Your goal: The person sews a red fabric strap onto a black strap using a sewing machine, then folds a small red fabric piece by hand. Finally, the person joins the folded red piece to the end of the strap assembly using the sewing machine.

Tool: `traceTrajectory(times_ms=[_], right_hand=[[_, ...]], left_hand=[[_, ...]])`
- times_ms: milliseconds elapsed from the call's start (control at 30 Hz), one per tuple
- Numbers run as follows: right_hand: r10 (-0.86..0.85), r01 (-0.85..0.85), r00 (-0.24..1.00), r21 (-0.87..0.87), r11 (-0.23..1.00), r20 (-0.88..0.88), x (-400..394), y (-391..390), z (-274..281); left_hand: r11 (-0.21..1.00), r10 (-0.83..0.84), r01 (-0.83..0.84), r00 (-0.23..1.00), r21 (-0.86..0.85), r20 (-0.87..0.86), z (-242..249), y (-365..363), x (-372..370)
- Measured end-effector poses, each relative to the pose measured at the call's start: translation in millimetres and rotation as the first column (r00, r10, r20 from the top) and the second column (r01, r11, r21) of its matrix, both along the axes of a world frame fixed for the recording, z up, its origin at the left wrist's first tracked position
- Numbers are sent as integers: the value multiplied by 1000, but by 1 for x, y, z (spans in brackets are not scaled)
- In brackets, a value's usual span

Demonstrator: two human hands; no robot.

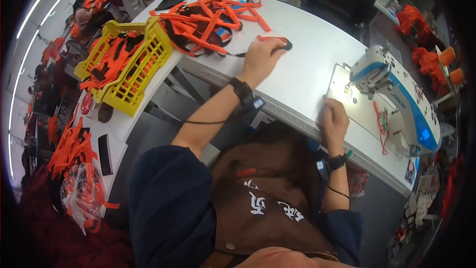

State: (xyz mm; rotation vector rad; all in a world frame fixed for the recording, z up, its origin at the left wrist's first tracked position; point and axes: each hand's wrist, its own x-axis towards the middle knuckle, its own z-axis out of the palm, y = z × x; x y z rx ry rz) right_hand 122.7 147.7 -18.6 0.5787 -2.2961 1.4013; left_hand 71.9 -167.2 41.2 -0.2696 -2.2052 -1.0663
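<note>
My left hand (260,62) is closed on an orange strip (270,38) over the white table; a black piece shows by its fingertips. Beside that hand, a pile of orange strips with black bands (206,22) lies on the table. My right hand (335,121) rests at the table's front edge, its fingers curled. A small dark spot shows at its fingertips, too small to name. To the right of this hand stands a white and blue sewing machine (396,89), with its lit needle area near the fingers.
A yellow plastic crate (131,77) of orange and black strips stands on the side table at left. Below it lie more orange strips (74,149), a black bar (105,155) and a clear plastic bag (82,193). Red-orange threads (382,126) lie by the machine.
</note>
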Motion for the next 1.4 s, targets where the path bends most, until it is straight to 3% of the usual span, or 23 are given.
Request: traceTrajectory(times_ms=[67, 133, 200, 267, 367, 500, 600, 700, 800, 933, 1000, 1067, 1133, 1167, 1200, 1233, 1333, 1367, 1400], right_hand=[[46, -46, 999, -55, 997, -1, 2, -2, -6], [156, -97, 957, -237, 967, 245, 15, -11, -3], [348, -137, 871, -509, 850, 346, 31, -28, 2], [483, -108, 790, -690, 716, 378, 42, -40, 10], [483, 55, 760, -783, 619, 435, 49, -41, 12], [435, 66, 782, -754, 654, 446, 58, -37, 15], [387, 122, 780, -726, 677, 492, 64, -25, 8], [510, 152, 724, -828, 540, 465, 76, -15, 16], [568, 187, 692, -871, 454, 445, 90, -10, 26], [423, 179, 774, -803, 568, 471, 105, 7, 30], [371, 138, 814, -769, 624, 447, 115, 9, 30], [365, 90, 828, -743, 663, 425, 125, 9, 31], [396, 40, 819, -728, 684, 416, 138, 9, 35], [402, 27, 818, -726, 687, 411, 144, 7, 37], [410, 12, 818, -724, 690, 404, 149, 5, 40], [419, -4, 817, -723, 691, 396, 155, 3, 42], [699, 35, 638, -920, 390, 321, 174, -1, 49], [816, 15, 527, -962, 271, 238, 176, 3, 41], [880, 83, 435, -982, 170, 190, 181, 2, 41]], left_hand=[[984, -84, 60, 987, -170, -140, -14, 36, 13], [968, -148, 123, 983, -219, -105, -33, 68, 27], [958, -256, 252, 967, -134, -12, -47, 88, 36], [929, -367, 362, 927, 73, 77, -54, 99, 44], [970, -244, 244, 970, -21, -10, -52, 107, 68], [924, -377, 375, 926, 71, 31, -39, 112, 102], [917, -368, 293, 883, 271, 292, -29, 107, 125], [842, -531, 358, 684, 405, 500, -27, 93, 143], [679, -732, 373, 407, 633, 546, -23, 95, 174], [614, -789, 313, 224, 725, 572, -42, 93, 220], [601, -765, 480, 113, 640, 634, -36, 92, 237], [580, -757, 589, 132, 563, 640, -33, 92, 246], [652, -742, 457, 221, 605, 633, -39, 91, 241], [637, -771, 361, 280, 681, 572, -38, 90, 236], [602, -796, 397, 368, 693, 481, -39, 90, 227], [537, -835, 375, 366, 756, 411, -31, 93, 222], [272, -933, 348, 323, 897, 157, -14, 111, 210], [167, -953, 343, 298, 924, 61, -11, 117, 208], [139, -958, 317, 283, 938, 47, -11, 120, 208]])
